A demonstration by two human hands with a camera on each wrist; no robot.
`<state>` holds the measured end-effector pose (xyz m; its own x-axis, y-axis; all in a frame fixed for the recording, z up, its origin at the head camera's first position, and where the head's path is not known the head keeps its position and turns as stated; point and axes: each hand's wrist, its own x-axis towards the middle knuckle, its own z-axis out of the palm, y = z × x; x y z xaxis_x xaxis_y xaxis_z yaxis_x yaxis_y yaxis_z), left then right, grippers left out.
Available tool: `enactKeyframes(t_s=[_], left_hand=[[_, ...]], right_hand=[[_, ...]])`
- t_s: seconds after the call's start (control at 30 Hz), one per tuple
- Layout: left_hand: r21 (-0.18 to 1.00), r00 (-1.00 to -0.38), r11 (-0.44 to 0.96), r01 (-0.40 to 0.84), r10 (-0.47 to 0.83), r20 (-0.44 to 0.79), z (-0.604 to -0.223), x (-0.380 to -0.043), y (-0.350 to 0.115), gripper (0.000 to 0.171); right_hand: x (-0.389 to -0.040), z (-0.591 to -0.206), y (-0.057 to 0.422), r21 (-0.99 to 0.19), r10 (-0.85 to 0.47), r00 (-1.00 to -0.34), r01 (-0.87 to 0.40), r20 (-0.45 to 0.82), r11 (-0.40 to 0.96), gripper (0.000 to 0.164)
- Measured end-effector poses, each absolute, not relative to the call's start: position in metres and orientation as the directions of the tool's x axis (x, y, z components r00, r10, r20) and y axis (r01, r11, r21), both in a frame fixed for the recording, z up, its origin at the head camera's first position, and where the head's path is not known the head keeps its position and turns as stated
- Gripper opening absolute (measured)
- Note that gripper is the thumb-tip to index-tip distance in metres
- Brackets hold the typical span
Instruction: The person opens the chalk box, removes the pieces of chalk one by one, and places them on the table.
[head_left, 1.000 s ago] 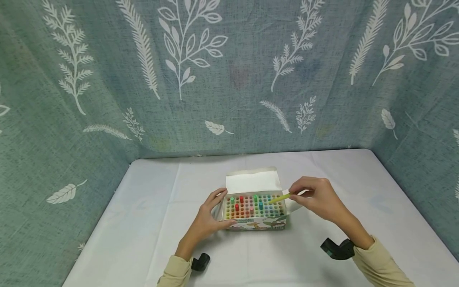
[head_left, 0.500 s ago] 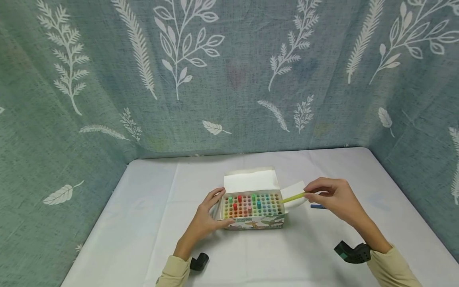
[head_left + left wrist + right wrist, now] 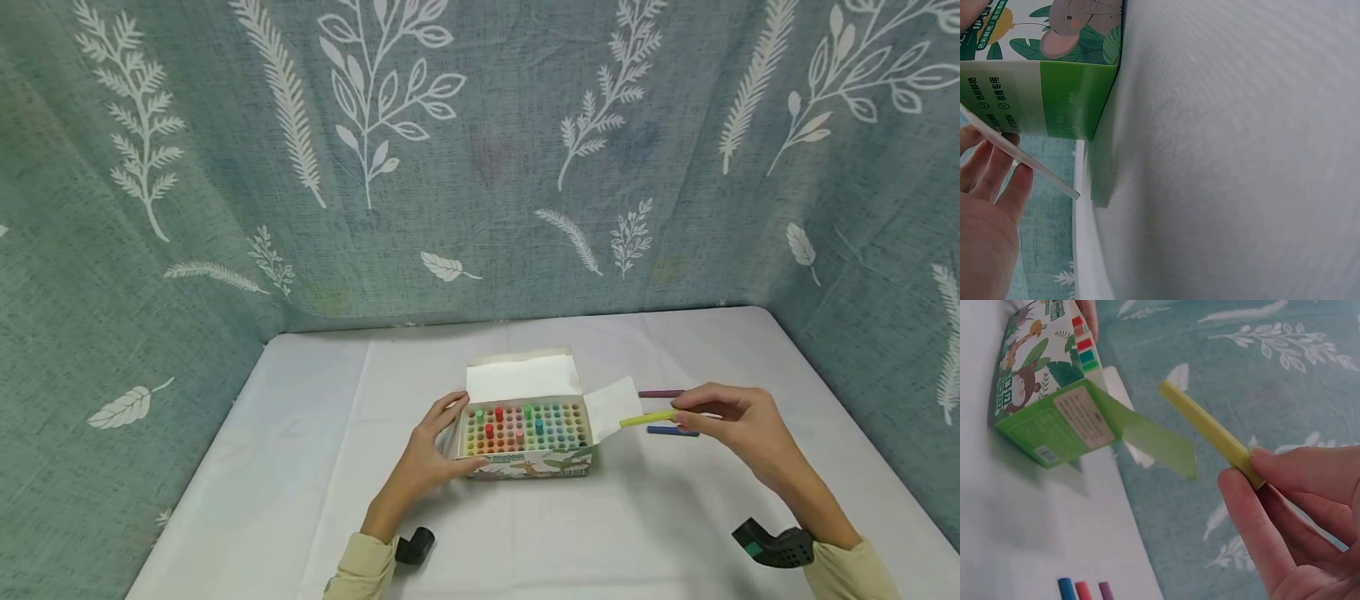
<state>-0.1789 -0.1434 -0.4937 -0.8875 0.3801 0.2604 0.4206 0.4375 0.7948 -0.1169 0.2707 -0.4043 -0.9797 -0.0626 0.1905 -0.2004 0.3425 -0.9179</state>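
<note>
A printed cardboard chalk box (image 3: 540, 465) stands with its lid (image 3: 525, 379) and side flaps folded out. Several green, red, pink and blue chalks poke up from its holed insert. My left hand (image 3: 431, 454) holds the box's left end, thumb on the front, fingers behind; the left wrist view shows those fingers (image 3: 1013, 187) against a flap (image 3: 1041, 167). Right of the box, my right hand (image 3: 738, 429) pinches a yellow chalk (image 3: 647, 418) by one end between thumb and fingertips. Its free end points toward the box, over the right flap (image 3: 1154, 440) in the head view.
On the white tablecloth (image 3: 450, 550) to the right lie a purple chalk (image 3: 660, 393) and a blue chalk (image 3: 672, 431), partly behind my right hand. A pink-red chalk (image 3: 1083, 590) lies between them in the right wrist view. A patterned teal curtain (image 3: 495, 208) hangs behind the table.
My right hand has carried the yellow chalk rightward from over the box to beside it, uncovering the chalks on the table. My left hand stays on the box.
</note>
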Motion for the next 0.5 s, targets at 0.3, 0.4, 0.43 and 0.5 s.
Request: enactKeyframes(t_s=[0.3, 0.4, 0.43, 0.5], left_hand=[[0.791, -0.885, 0.435, 0.430, 0.375, 0.275, -0.495, -0.179, -0.144, 0.094], [0.788, -0.881, 0.432, 0.439, 0.379, 0.283, -0.495, -0.178, -0.143, 0.093], [0.786, -0.881, 0.434, 0.440, 0.379, 0.283, -0.494, -0.178, -0.143, 0.093], [0.786, -0.881, 0.433, 0.440, 0.379, 0.284, -0.494, -0.178, -0.143, 0.093]], right_hand=[[-0.110, -0.415, 0.287, -0.949, -0.071, -0.988, -0.148, 0.133, 0.279, 0.028], [-0.109, -0.419, 0.291, -0.953, -0.059, -0.993, -0.115, 0.103, 0.280, 0.030], [-0.109, -0.421, 0.292, -0.955, -0.056, -0.994, -0.107, 0.095, 0.278, 0.030], [-0.109, -0.425, 0.295, -0.956, -0.051, -0.995, -0.097, 0.086, 0.277, 0.029]])
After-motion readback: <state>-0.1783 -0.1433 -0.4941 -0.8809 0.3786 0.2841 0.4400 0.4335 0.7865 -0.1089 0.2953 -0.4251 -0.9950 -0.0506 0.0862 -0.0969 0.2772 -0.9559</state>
